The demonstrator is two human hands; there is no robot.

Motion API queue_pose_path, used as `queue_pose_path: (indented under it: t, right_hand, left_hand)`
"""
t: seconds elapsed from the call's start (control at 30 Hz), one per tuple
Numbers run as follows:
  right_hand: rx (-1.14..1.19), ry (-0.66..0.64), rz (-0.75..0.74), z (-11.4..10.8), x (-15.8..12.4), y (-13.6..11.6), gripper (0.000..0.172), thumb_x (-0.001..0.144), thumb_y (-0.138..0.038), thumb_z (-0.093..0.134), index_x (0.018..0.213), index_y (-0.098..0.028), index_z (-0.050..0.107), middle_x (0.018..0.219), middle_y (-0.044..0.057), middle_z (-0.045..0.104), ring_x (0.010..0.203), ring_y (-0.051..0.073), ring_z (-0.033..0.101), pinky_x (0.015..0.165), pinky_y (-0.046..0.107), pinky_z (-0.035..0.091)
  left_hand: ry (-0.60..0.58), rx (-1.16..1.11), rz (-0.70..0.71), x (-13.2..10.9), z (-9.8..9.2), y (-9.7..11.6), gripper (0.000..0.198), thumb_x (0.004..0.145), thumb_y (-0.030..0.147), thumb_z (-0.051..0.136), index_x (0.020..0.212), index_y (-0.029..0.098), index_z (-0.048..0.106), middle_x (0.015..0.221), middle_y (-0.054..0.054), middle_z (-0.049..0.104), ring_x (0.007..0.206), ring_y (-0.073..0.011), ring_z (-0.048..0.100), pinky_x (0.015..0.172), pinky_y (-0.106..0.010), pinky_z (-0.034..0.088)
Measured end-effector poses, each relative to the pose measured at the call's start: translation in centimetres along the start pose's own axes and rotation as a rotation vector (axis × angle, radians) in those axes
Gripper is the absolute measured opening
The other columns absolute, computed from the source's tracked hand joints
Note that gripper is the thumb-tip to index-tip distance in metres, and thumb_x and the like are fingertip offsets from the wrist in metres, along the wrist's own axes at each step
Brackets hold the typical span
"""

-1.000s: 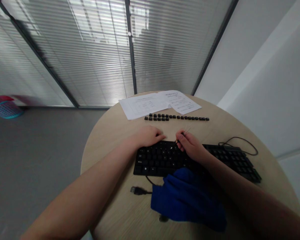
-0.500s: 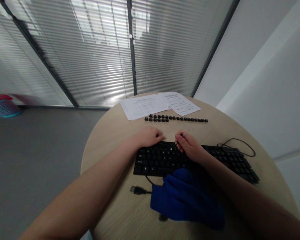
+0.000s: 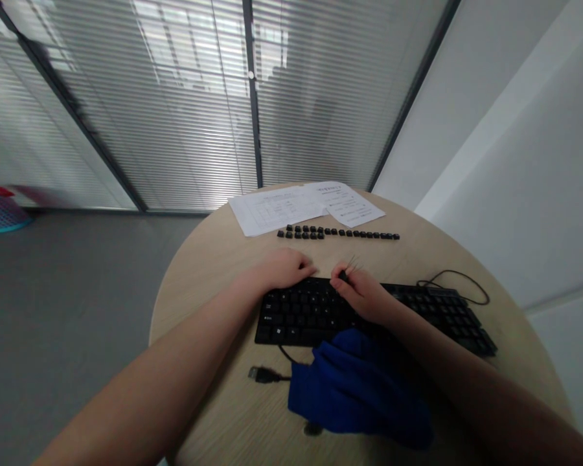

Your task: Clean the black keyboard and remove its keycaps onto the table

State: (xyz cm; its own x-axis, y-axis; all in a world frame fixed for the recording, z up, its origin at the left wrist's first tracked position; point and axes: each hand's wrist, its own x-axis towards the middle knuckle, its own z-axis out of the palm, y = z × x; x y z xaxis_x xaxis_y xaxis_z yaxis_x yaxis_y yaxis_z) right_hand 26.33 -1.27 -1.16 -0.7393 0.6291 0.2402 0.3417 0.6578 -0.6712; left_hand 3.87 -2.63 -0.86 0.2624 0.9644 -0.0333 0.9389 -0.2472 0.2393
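A black keyboard (image 3: 296,317) lies across the round table, with part of its middle hidden by my right hand and a blue cloth. My left hand (image 3: 287,267) rests along its far left edge, thumb and fingers apart. Over the upper middle keys, my right hand (image 3: 362,292) is closed around a wire keycap puller (image 3: 343,276). Its dark handle shows between the fingers, and thin wires stick out beyond the hand. Whether a key sits in its lower end is hidden. Loose black keycaps (image 3: 305,234) stand in rows beyond the keyboard.
Printed papers (image 3: 276,208) cover the table's far side. The blue cloth (image 3: 354,395) lies against the keyboard's near edge, beside a USB plug (image 3: 265,375). A black cable (image 3: 466,275) loops at the right. A blue and red basket (image 3: 2,210) stands on the floor.
My right hand has shifted slightly left and turned, and the puller's lower end no longer shows over the keys. My left hand stays put; the whole view has moved a little.
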Motion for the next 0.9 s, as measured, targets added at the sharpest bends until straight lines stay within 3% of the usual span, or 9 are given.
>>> queue_pose_path:
  t: [0.47, 0.67, 0.83, 0.9]
  right_hand:
    - [-0.067, -0.056, -0.047, 0.1, 0.1, -0.1, 0.015, 0.095, -0.034, 0.051, 0.088, -0.022, 0.055, 0.073, 0.001, 0.059, 0.07, 0.018, 0.057, 0.067, 0.03, 0.038]
    - [0.051, 0.052, -0.017, 0.4, -0.1, 0.3, 0.015, 0.096, -0.034, 0.047, 0.089, -0.022, 0.053, 0.073, 0.001, 0.059, 0.07, 0.018, 0.056, 0.068, 0.03, 0.041]
    - [0.222, 0.07, 0.024, 0.7, -0.4, 0.9, 0.021, 0.096, -0.041, 0.048, 0.088, -0.022, 0.053, 0.066, -0.002, 0.054, 0.06, 0.015, 0.053, 0.058, 0.027, 0.043]
    - [0.335, 0.161, 0.068, 0.8, -0.2, 1.1, 0.028, 0.095, -0.05, 0.047, 0.087, -0.023, 0.049, 0.064, -0.004, 0.051, 0.053, 0.012, 0.05, 0.052, 0.025, 0.041]
  left_hand:
    - [0.034, -0.009, -0.008, 0.0, 0.0, -0.2, 0.045, 0.092, 0.052, 0.044, 0.072, 0.021, 0.069, 0.073, -0.008, 0.069, 0.066, -0.0201, 0.059, 0.062, -0.032, 0.04]
    - [0.037, 0.003, 0.013, 0.0, 0.1, -0.3, 0.045, 0.093, 0.05, 0.043, 0.07, 0.02, 0.068, 0.071, -0.007, 0.068, 0.065, -0.0196, 0.058, 0.061, -0.031, 0.04]
    - [0.046, 0.005, -0.005, 0.1, 0.3, -0.5, 0.045, 0.093, 0.051, 0.042, 0.077, 0.021, 0.072, 0.076, -0.008, 0.071, 0.069, -0.0204, 0.061, 0.064, -0.032, 0.043]
    - [0.039, 0.012, -0.011, 0.1, 0.4, -0.6, 0.046, 0.093, 0.052, 0.042, 0.079, 0.021, 0.072, 0.077, -0.008, 0.072, 0.069, -0.0206, 0.061, 0.065, -0.032, 0.044]
